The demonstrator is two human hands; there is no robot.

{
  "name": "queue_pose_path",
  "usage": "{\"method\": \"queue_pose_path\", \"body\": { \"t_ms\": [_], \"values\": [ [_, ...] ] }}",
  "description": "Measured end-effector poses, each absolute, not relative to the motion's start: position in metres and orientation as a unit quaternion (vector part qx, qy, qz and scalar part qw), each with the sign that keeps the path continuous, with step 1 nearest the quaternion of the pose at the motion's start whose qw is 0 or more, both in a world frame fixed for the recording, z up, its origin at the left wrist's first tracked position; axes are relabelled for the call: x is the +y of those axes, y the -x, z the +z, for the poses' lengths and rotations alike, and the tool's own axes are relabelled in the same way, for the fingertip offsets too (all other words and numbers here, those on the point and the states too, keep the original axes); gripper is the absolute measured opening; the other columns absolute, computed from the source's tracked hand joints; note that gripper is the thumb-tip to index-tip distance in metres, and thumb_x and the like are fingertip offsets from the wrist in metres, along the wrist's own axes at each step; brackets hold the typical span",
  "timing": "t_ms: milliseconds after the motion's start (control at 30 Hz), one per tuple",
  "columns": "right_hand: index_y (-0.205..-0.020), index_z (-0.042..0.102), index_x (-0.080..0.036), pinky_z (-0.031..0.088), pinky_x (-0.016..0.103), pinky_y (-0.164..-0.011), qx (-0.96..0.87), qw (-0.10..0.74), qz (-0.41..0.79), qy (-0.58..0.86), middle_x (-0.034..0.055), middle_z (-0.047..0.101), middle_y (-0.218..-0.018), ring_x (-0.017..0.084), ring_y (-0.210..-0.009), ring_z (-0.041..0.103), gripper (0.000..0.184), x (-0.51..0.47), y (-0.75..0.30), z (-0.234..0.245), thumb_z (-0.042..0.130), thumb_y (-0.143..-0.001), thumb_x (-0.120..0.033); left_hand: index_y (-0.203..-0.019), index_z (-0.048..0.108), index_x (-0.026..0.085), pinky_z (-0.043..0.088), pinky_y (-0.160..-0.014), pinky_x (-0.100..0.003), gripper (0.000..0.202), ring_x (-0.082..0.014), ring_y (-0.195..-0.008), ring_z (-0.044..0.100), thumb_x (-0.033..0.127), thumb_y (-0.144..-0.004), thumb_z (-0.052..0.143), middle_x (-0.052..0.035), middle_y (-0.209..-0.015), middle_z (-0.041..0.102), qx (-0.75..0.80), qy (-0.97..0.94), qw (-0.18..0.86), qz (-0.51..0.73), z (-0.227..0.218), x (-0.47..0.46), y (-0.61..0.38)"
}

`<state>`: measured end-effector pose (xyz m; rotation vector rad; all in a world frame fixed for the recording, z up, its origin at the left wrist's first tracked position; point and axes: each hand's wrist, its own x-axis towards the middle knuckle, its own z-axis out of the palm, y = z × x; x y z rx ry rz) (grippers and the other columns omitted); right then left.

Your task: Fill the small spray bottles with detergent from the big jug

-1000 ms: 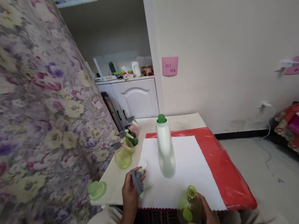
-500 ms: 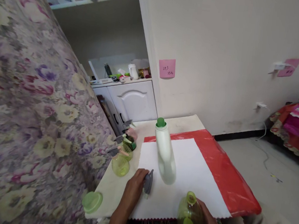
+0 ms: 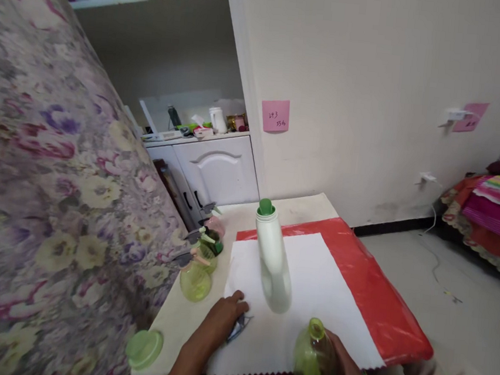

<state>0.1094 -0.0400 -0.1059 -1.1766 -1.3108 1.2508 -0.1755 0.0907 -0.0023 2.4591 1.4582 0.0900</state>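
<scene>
Right hand (image 3: 343,367): grasping a transparent yellow-green, round-bodied bottle (image 3: 311,355) at the front edge of the off-white table (image 3: 179,325). Its neck is bare, so uncovering is judged complete; fill level cannot be read.

Left hand (image 3: 225,313): palm down over a grey plastic spray head (image 3: 239,328) on the white paper sheet (image 3: 306,287); whether gripping or released cannot be told. Spray head and bottle are well apart; joining not done.

A round light-green plastic cap (image 3: 144,348) lies at the table's left front corner, off any bottle. Farther in, a tall pale-green plastic jug (image 3: 276,261) stands on the sheet, its green spout (image 3: 266,207) exposed, untouched; no pouring under way.

Far left: tinted spray bottles (image 3: 195,282), heads fitted, untouched.
</scene>
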Motion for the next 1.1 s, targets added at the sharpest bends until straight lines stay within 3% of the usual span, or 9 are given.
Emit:
{"method": "queue_pose_path", "body": {
  "t_ms": [233, 367, 467, 533, 633, 767, 933, 1100],
  "values": [
    [-0.135, 0.040, -0.024, 0.033, 0.049, -0.112, -0.545, 0.481, 0.451, 0.517, 0.0111, 0.049, -0.143, 0.035, -0.135, 0.042, 0.082, -0.015, -0.109, -0.083, 0.073, -0.061, -0.021, -0.114, 0.066, 0.033, 0.045, -0.096, -0.041, 0.052, -0.0267, -0.111, 0.063, 0.003, -0.079, 0.044, -0.0073, -0.135, 0.059, 0.519, -0.845, 0.128, 0.018, -0.016, 0.089, 0.185],
    [-0.134, 0.041, -0.023, 0.034, 0.048, -0.112, -0.550, 0.482, 0.440, 0.521, 0.0101, 0.053, -0.139, 0.033, -0.132, 0.044, 0.080, -0.002, -0.100, -0.070, 0.071, -0.060, -0.017, -0.123, 0.062, 0.026, 0.042, -0.102, -0.046, 0.054, -0.0284, -0.121, 0.056, 0.002, -0.078, 0.043, -0.0107, -0.131, 0.061, 0.537, -0.831, 0.094, 0.112, -0.025, 0.071, 0.175],
    [-0.135, 0.041, -0.020, 0.033, 0.046, -0.112, -0.558, 0.470, 0.430, 0.531, 0.0116, 0.053, -0.138, 0.033, -0.132, 0.045, 0.083, 0.004, -0.091, -0.076, 0.071, -0.057, -0.014, -0.119, 0.063, 0.026, 0.045, -0.103, -0.042, 0.036, -0.0256, -0.118, 0.058, 0.024, -0.089, 0.046, -0.0100, -0.125, 0.065, 0.494, -0.821, 0.170, 0.228, -0.038, 0.053, 0.153],
    [-0.136, 0.040, -0.020, 0.032, 0.046, -0.113, -0.564, 0.458, 0.420, 0.544, 0.0122, 0.052, -0.140, 0.032, -0.132, 0.044, 0.085, 0.006, -0.086, -0.085, 0.070, -0.057, -0.012, -0.124, 0.060, 0.026, 0.043, -0.106, -0.045, 0.039, -0.0276, -0.123, 0.054, 0.037, -0.087, 0.052, -0.0099, -0.131, 0.061, 0.495, -0.789, 0.229, 0.283, -0.047, 0.043, 0.135],
    [-0.140, 0.036, -0.021, 0.030, 0.048, -0.114, -0.581, 0.445, 0.409, 0.545, 0.0124, 0.047, -0.144, 0.033, -0.135, 0.041, 0.089, 0.005, -0.086, -0.096, 0.072, -0.059, -0.016, -0.130, 0.055, 0.023, 0.041, -0.108, -0.050, 0.052, -0.0309, -0.127, 0.051, 0.041, -0.081, 0.061, -0.0119, -0.135, 0.057, 0.507, -0.751, 0.279, 0.319, -0.060, 0.037, 0.113],
    [-0.145, 0.034, -0.021, 0.024, 0.048, -0.118, -0.621, 0.438, 0.408, 0.506, 0.0129, 0.040, -0.151, 0.034, -0.140, 0.033, 0.093, -0.004, -0.098, -0.099, 0.076, -0.062, -0.025, -0.130, 0.053, 0.022, 0.042, -0.106, -0.052, 0.057, -0.0324, -0.124, 0.052, 0.040, -0.077, 0.066, -0.0143, -0.133, 0.058, 0.486, -0.762, 0.250, 0.349, -0.075, 0.042, 0.101],
    [-0.136, 0.049, -0.024, 0.030, 0.047, -0.116, -0.576, 0.480, 0.426, 0.506, 0.0124, 0.049, -0.146, 0.030, -0.137, 0.042, 0.060, -0.007, -0.124, -0.088, 0.063, -0.081, -0.043, -0.128, 0.055, 0.021, 0.052, -0.096, -0.048, 0.061, -0.0311, -0.112, 0.061, 0.037, -0.072, 0.073, -0.0141, -0.121, 0.065, 0.415, -0.821, 0.158, 0.361, -0.081, 0.049, 0.090],
    [-0.116, 0.064, -0.024, 0.036, 0.052, -0.111, -0.525, 0.525, 0.467, 0.480, 0.0136, 0.066, -0.127, 0.031, -0.124, 0.055, 0.042, 0.027, -0.126, -0.035, 0.061, -0.083, -0.050, -0.119, 0.059, 0.020, 0.056, -0.090, -0.042, 0.046, -0.0265, -0.104, 0.064, 0.029, -0.075, 0.070, -0.0115, -0.112, 0.069, 0.372, -0.826, 0.146, 0.398, -0.068, 0.053, 0.072]
  ]
}}
